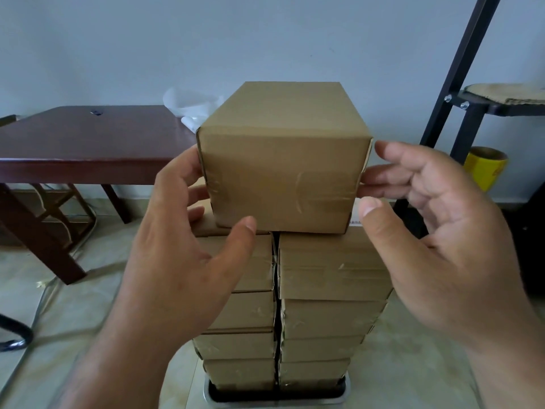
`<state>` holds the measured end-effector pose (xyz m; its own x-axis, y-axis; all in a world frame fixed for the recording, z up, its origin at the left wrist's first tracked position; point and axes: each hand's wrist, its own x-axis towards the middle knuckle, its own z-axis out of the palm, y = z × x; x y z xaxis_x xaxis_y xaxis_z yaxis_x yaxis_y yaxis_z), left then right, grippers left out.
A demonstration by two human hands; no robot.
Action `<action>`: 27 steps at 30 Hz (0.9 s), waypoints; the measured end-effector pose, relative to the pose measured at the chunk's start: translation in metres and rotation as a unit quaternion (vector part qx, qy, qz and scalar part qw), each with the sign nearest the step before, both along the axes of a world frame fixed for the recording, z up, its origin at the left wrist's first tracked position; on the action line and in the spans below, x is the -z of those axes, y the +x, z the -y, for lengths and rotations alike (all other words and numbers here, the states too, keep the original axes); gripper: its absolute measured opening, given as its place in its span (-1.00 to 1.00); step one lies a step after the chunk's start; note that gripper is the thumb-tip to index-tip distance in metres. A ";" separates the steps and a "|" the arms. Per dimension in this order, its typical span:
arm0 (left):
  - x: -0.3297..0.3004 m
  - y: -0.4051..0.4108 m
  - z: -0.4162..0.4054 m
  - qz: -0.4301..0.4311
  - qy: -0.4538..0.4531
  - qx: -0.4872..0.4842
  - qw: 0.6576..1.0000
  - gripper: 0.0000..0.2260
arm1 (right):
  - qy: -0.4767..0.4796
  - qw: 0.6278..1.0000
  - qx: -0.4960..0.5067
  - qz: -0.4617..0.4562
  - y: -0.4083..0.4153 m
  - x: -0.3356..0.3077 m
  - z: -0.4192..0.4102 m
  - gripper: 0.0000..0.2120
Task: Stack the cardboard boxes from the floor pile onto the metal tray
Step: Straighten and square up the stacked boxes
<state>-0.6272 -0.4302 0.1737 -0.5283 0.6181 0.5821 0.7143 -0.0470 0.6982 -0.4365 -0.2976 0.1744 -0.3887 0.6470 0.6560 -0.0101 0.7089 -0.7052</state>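
A taped top cardboard box (283, 172) rests across two columns of stacked cardboard boxes (330, 290). The columns stand on a metal tray (277, 401) on the floor. My left hand (180, 261) wraps the box's left side, fingers behind the edge and thumb on its lower front. My right hand (436, 231) is spread at the box's right side. Two of its fingertips touch the right edge, while the thumb and index finger are off the box. The floor pile is out of view.
A dark wooden table (73, 149) stands to the left, with white plastic (191, 107) on its far corner. A black metal rack (460, 98) rises at the right beside a yellow tape roll (485, 166). Cables cross the tiled floor (73, 305) at the left.
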 end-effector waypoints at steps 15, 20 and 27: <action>0.015 -0.038 0.003 0.018 0.057 -0.152 0.987 -0.54 | -0.289 0.957 0.010 0.032 0.001 0.010 -0.025 -0.52; 0.031 -0.058 -0.005 0.375 0.045 -0.150 0.914 -0.66 | -0.406 0.914 -0.021 0.008 -0.004 0.015 -0.025 -0.69; 0.032 -0.052 -0.008 0.452 0.035 -0.127 0.882 -0.81 | -0.420 0.906 -0.053 0.019 -0.002 0.016 -0.026 -0.62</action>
